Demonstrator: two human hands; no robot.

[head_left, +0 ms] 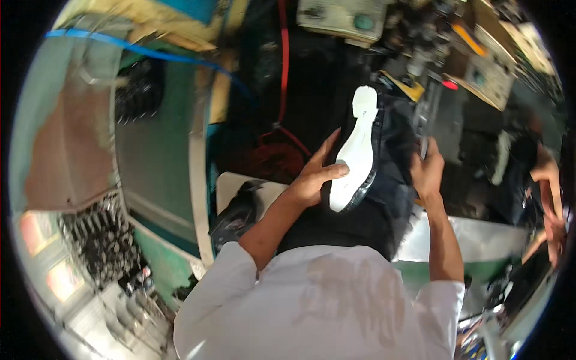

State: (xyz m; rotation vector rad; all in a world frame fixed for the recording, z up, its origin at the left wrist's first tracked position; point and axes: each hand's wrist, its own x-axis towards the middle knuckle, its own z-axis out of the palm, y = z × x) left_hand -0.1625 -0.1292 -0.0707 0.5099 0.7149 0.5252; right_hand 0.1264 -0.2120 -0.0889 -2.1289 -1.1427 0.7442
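My left hand grips a black shoe turned with its long white underside facing me. The thumb lies across the white part, and the fingers wrap round behind the shoe. To the right, my right hand is closed at the lower end of a long grey metal piece. Blur and shadow hide what exactly sits in those fingers. Dark cloth covers my lap under the shoe.
Another person's hands are at the far right. A grey machine box stands ahead. A red hose hangs left of centre, and a blue hose crosses the upper left. A black shoe-like item rests on a pale seat.
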